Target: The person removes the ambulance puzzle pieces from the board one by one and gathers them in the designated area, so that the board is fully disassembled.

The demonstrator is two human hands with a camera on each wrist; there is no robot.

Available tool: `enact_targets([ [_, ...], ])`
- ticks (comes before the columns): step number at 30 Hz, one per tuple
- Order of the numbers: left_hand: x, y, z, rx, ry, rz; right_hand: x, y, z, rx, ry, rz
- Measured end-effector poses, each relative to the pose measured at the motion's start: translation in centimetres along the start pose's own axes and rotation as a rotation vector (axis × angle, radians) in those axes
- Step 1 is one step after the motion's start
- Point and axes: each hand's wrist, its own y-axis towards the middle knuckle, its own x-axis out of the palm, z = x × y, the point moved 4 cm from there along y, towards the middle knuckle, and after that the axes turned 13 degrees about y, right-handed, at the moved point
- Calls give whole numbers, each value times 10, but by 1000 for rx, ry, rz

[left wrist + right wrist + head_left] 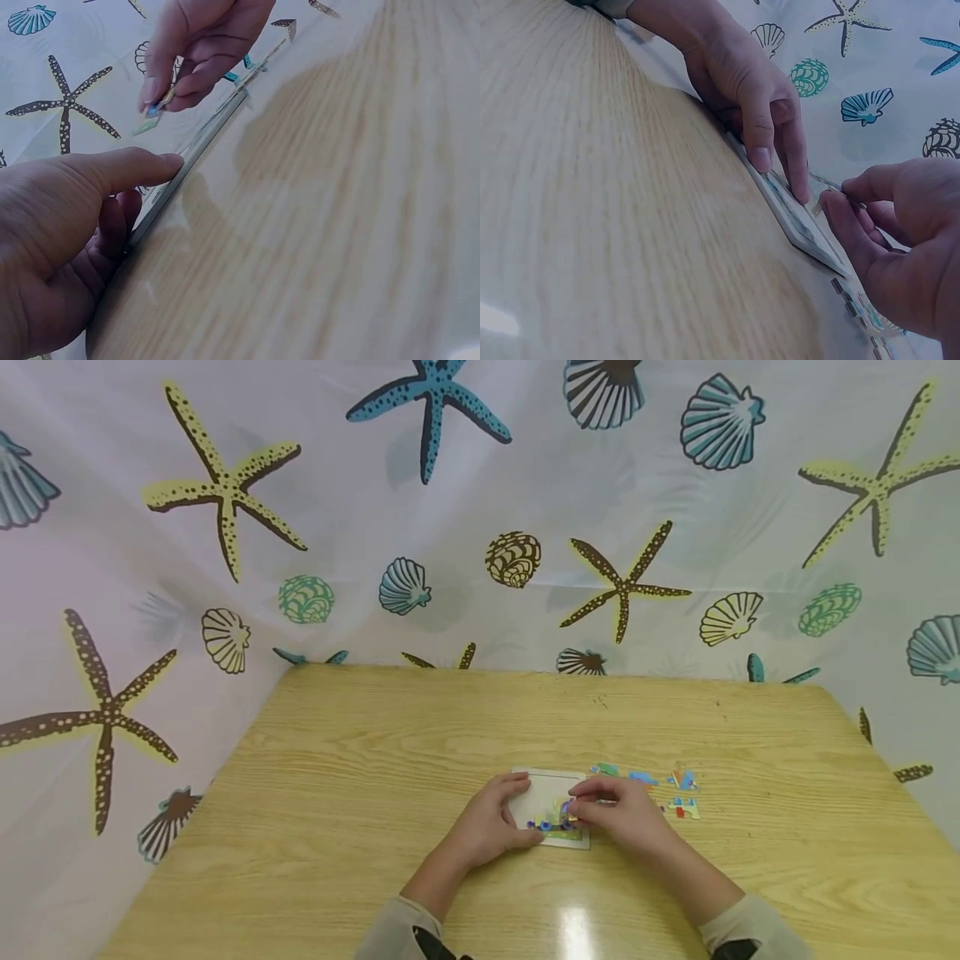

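A small white puzzle tray [543, 787] lies on the table, with joined colourful pieces [555, 832] along its near side. My left hand [486, 823] grips the tray at its left side, thumb on the near rim and a finger reaching over the top. Between thumb and fingertips, my right hand [628, 814] pinches a jigsaw piece [154, 111] over the tray's right part. That piece is tilted, and in the head view the fingers cover much of it.
Several loose jigsaw pieces [684, 808] lie just right of the tray, some partly behind the right hand. The wooden table [360, 752] meets a hanging cloth [465, 627] printed with shells and starfish at its back and sides.
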Motion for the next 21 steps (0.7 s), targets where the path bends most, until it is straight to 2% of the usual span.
enact_targets([
  [4,0,0,0,-6,-2,-1,-9,-7,3,4,-2,46],
  [11,2,0,-2,-6,-8,-3,-27,-19,10,20,35,80],
  [21,2,1,-3,-18,8,-4,-42,-28,12,51,-31,121],
])
